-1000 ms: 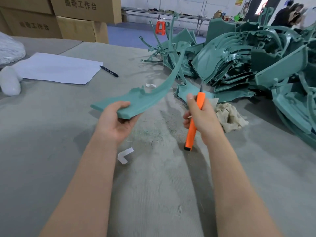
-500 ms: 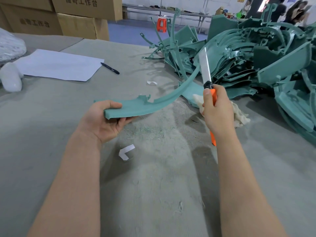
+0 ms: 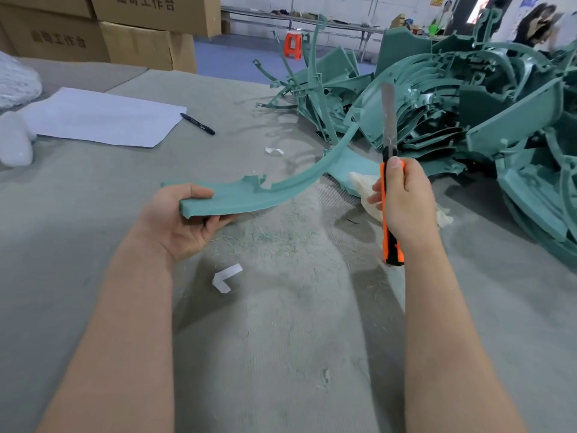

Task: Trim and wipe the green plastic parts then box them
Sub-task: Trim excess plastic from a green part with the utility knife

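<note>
My left hand [image 3: 184, 221] grips the wide near end of a long curved green plastic part [image 3: 265, 190], which arcs up and away to the right above the grey table [image 3: 281, 339]. An orange utility knife [image 3: 390, 195] stands upright in my right hand [image 3: 406, 203], its long blade extended upward, just right of the part and apart from it. A cream rag [image 3: 363, 187] lies on the table behind that hand. A big heap of green plastic parts [image 3: 468, 114] fills the far right.
A white sheet of paper [image 3: 103, 117] and a black pen [image 3: 197, 124] lie at the far left. Cardboard boxes [image 3: 125, 32] stand beyond the table. Green shavings and a white paper scrap [image 3: 226, 278] lie between my arms. A person [image 3: 537, 23] sits at the far right.
My right hand has raised the knife from a low, tilted hold to upright, and its blade is now extended. The left hand has kept holding the curved part, lowered a little.
</note>
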Tool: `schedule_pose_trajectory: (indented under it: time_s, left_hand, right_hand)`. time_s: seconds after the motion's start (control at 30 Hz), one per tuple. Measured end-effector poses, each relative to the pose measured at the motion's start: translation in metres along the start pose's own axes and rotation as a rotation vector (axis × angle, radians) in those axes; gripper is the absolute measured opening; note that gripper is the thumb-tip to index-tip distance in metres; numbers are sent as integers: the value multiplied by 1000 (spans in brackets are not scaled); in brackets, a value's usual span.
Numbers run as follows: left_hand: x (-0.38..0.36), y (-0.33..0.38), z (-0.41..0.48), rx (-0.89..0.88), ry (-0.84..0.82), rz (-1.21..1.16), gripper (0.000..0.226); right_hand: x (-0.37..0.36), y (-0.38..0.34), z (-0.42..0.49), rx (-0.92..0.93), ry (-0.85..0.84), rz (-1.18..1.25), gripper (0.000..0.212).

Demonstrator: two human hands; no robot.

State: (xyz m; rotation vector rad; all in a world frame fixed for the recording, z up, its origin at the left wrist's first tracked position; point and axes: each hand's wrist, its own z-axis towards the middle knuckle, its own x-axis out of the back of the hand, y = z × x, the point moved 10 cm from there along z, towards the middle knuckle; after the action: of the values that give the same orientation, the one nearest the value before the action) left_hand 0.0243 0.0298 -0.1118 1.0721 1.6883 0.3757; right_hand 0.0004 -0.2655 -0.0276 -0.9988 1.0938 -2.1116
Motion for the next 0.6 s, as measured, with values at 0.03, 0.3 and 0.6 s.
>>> schedule_pose_trajectory:
  time_s: [0.03,0.3,0.6]
  left_hand:
    - [0,1,-1,0,-3,2,24]
    - [0,0,-7,0,4,47,21]
    - [0,-3,-5,26,-22,-14,23]
  right_hand:
    - [0,2,0,-23,5,31,28]
    - [5,0,-4,11,108,31,52]
    - [2,-4,-6,35,80,73,52]
